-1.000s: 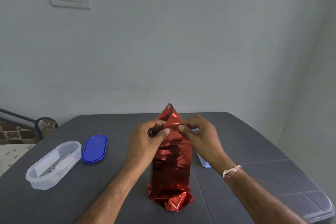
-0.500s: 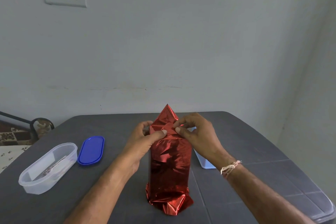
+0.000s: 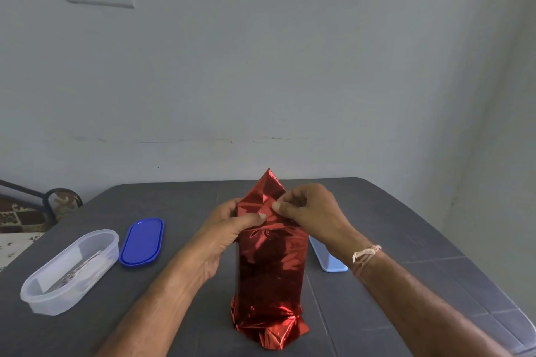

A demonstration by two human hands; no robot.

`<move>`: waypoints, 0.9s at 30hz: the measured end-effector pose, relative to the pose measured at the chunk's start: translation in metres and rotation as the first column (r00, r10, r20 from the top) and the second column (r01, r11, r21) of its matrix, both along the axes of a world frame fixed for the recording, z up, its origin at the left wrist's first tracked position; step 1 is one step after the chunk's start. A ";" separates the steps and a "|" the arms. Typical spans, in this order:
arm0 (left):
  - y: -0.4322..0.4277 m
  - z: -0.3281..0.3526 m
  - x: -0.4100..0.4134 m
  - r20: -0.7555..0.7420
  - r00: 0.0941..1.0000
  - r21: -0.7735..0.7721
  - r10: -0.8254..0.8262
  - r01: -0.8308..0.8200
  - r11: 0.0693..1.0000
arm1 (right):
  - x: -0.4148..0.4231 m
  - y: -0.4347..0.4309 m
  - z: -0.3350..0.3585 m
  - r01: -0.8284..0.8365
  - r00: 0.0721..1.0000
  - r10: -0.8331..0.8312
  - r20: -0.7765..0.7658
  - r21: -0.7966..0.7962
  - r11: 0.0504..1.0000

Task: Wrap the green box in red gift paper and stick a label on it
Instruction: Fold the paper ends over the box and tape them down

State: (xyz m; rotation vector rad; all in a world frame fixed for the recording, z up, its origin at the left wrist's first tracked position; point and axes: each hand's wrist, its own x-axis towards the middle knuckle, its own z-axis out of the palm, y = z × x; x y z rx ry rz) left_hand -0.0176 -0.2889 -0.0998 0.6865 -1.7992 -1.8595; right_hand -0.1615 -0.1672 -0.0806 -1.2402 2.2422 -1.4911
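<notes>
The box stands upright on the grey table (image 3: 406, 240), fully covered in shiny red gift paper (image 3: 271, 266); no green shows. Loose paper bunches at its base, and a pointed flap rises at the top. My left hand (image 3: 229, 236) grips the upper left side of the wrapped box, thumb pressing the paper at the top front. My right hand (image 3: 311, 211) pinches a folded flap of the red paper at the top right. No label is visible.
A clear oval plastic container (image 3: 69, 271) with something inside sits at the left, its blue lid (image 3: 142, 241) lying beside it. A pale blue flat object (image 3: 329, 259) lies behind the box on the right. The wall is close behind the table.
The top paper has been folded down from an open tube into a flatter pointed flap. Both hands stayed at the top, the right one shifting slightly over the fold.
</notes>
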 end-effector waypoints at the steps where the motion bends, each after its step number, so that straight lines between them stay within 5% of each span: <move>1: -0.001 0.000 0.000 -0.006 1.000 0.004 0.003 -0.003 1.000 | 0.000 -0.002 0.002 -0.016 0.999 0.016 0.043 -0.001 1.000; 11: -0.003 0.000 -0.001 -0.020 1.000 -0.003 -0.021 0.021 1.000 | 0.003 -0.007 -0.004 0.081 0.995 -0.083 -0.053 -0.028 0.996; 27: 0.000 0.005 -0.007 0.011 0.999 0.024 0.038 -0.038 0.999 | -0.006 -0.003 -0.003 -0.022 0.992 0.022 -0.127 -0.005 1.000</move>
